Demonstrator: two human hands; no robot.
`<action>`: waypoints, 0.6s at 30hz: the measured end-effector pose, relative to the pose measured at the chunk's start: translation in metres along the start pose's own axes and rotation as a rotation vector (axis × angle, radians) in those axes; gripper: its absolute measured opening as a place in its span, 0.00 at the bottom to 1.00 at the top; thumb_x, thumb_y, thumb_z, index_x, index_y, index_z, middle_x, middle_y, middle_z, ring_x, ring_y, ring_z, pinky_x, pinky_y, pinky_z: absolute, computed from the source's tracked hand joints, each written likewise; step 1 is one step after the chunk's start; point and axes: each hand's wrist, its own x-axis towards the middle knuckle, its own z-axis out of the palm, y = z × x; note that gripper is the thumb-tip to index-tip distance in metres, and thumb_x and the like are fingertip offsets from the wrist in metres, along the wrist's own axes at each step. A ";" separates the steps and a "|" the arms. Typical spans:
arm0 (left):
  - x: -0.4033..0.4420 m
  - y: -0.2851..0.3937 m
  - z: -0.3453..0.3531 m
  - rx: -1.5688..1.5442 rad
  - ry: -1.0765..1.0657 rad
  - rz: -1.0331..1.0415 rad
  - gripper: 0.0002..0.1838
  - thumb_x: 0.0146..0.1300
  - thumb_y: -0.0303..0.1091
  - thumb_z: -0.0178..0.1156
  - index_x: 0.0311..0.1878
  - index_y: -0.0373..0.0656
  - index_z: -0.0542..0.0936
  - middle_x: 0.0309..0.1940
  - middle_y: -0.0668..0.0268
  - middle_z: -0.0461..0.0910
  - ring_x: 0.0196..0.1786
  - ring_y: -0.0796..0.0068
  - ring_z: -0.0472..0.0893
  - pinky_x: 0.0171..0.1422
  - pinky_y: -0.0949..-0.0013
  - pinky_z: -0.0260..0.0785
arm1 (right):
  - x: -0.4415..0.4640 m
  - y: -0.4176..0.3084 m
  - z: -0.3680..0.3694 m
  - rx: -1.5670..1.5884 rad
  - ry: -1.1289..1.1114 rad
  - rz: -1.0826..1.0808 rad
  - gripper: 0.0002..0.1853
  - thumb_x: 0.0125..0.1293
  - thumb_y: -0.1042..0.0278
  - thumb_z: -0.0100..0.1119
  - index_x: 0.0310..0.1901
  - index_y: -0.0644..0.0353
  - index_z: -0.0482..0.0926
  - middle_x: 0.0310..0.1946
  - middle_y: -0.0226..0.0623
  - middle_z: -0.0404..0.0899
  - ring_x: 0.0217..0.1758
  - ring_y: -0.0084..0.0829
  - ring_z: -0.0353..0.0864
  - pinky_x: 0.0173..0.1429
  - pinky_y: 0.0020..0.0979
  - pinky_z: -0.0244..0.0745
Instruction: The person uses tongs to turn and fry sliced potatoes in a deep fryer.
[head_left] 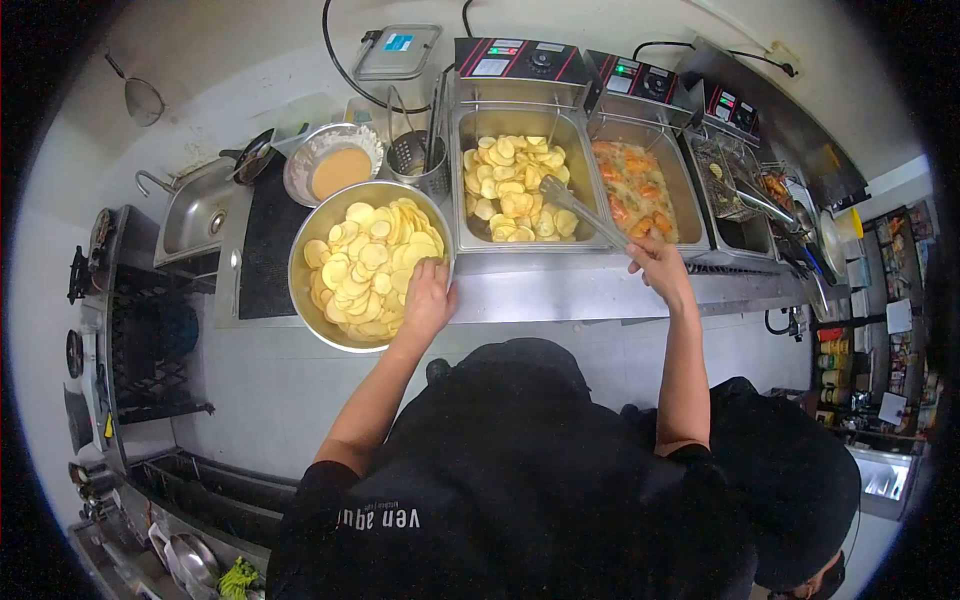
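Your right hand (657, 268), just right of the frame's centre, is closed round the handle end of a metal utensil (583, 212). The utensil's long axis slants from your fist up and left, so its broad head lies over the slices (512, 180) in the left-hand fryer (500, 118), near the upper middle of the frame. That slant is the relation to watch: the head is on the far side of the handle from you, with your right hand near the front edge of the neighbouring fryer, where orange pieces (648, 185) sit in bubbling liquid.

Your left hand (428, 295) is the nearer one to the big metal bowl (301, 285), left of centre. It reaches over the bowl's right-hand rim, fingers bent and touching the pale rounds (365, 255) heaped inside; from this angle you can't tell whether any are pinched. The bowl stands just left of the slice-filled fryer, so your left hand lies between the heap's middle and that fryer's front left corner.
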 end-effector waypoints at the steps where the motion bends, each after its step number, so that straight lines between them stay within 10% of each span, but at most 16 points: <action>1: -0.001 -0.001 0.002 0.006 0.010 0.001 0.20 0.55 0.29 0.67 0.49 0.29 0.78 0.51 0.42 0.75 0.57 0.40 0.74 0.63 0.48 0.70 | -0.003 -0.003 -0.001 0.009 -0.029 0.042 0.18 0.71 0.57 0.60 0.55 0.58 0.86 0.22 0.32 0.83 0.22 0.23 0.74 0.32 0.30 0.71; 18: 0.000 0.001 -0.002 -0.019 0.005 -0.003 0.19 0.54 0.29 0.67 0.49 0.32 0.78 0.52 0.47 0.75 0.57 0.44 0.74 0.62 0.50 0.71 | 0.008 -0.030 0.011 0.040 -0.071 0.052 0.17 0.70 0.56 0.63 0.30 0.62 0.85 0.19 0.30 0.80 0.15 0.17 0.65 0.18 0.25 0.55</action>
